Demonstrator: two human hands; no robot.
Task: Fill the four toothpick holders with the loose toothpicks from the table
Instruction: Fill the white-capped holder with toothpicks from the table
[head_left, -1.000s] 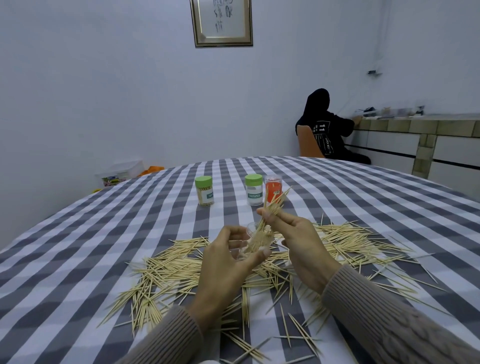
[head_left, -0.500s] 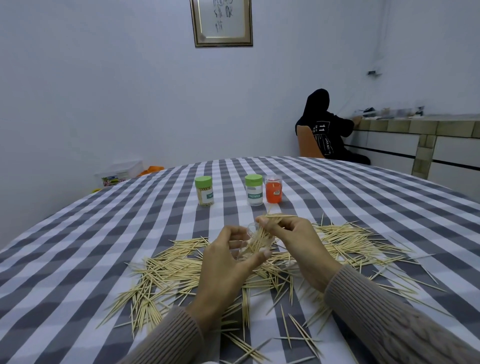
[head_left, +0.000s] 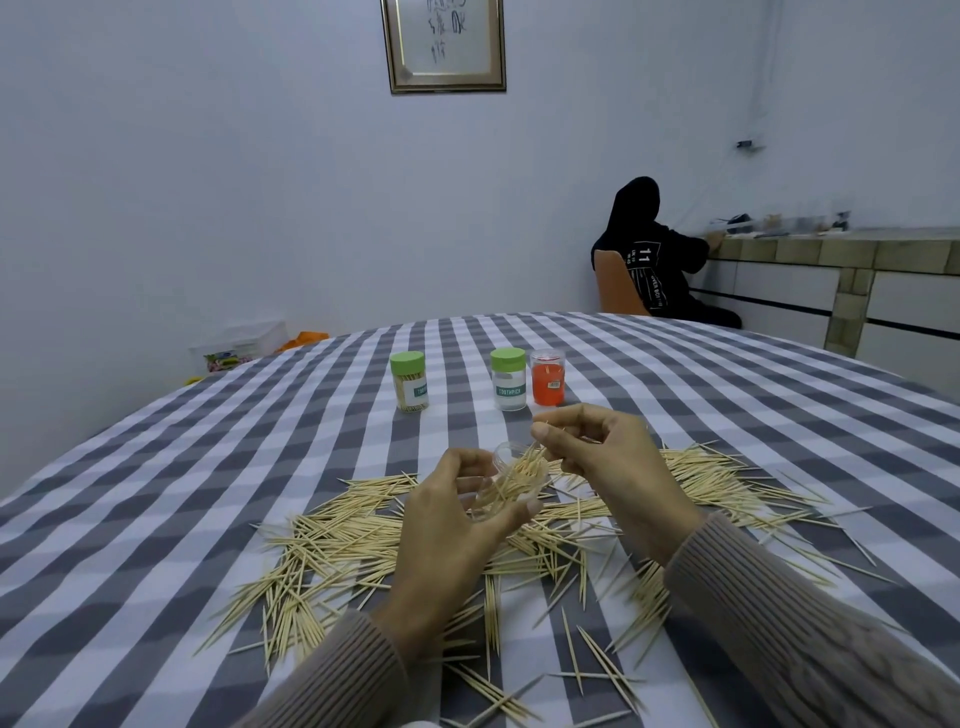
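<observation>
Four holders: left hand grips one clear holder; right hand pinches toothpicks; two green-lidded holders and one orange holder stand on the tabletop.

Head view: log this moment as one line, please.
left hand grips clear holder, tilted | right hand pinches toothpicks at its mouth | three holders stand behind | loose toothpicks cover table
</observation>
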